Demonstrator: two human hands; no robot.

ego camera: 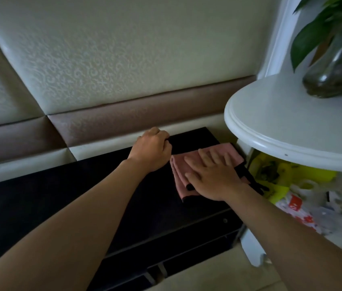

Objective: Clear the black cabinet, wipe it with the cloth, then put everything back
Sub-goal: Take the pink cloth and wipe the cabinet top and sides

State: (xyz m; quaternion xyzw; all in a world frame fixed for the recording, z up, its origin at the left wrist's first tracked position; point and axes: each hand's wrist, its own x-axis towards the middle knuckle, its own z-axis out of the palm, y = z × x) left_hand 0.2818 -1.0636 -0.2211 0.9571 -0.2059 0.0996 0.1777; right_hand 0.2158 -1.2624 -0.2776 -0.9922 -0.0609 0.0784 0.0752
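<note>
We are at the wiping step. The black cabinet (82, 185) stands low against the padded wall, and on the part of its top that we can see, only the cloth lies. The pink cloth (178, 173), folded and with a dark edge, sits at the right end of the top, near the front corner. Our right hand (214, 175) presses on it with straight, spread fingers, so this grip is open and flat, not closed around the cloth. Our left hand (151, 152) is just beside the cloth, toward the back edge of the cabinet. Its fingers are curled, but we cannot tell if this grip holds something or only leans there.

We judge that most of the top still waits for the cloth. The next move calls for even pressure and a long stroke to the left, and the left hand must first leave that path. The white round shelf (291, 127) hangs over this right end, so there is little room.
</note>
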